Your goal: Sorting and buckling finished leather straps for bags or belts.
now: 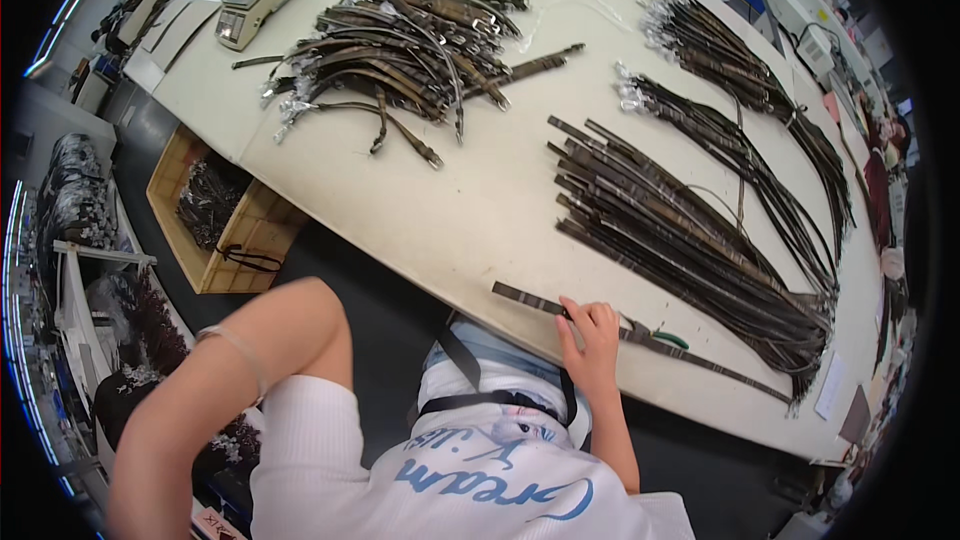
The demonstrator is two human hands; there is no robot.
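Note:
My right hand (594, 340) is at the near table edge, fingers bent and closed on a dark flat strap (715, 370) that lies along the edge. One end of the strap sticks out left of the fingers. Beside the hand, against the strap, is a small tool with a green handle (670, 339); its kind cannot be made out. My left arm (235, 370), with a band around it, is bent at the left, and its hand is out of the picture. Just beyond my right hand lies a bundle of similar dark straps (680, 230), side by side.
A tangled heap of buckled straps (400, 50) covers the far left of the white table (400, 210). A scale (262, 0) stands at the far left corner. More strap bundles (720, 50) lie far right. Below the left edge is a wooden crate (215, 265) with dark material inside.

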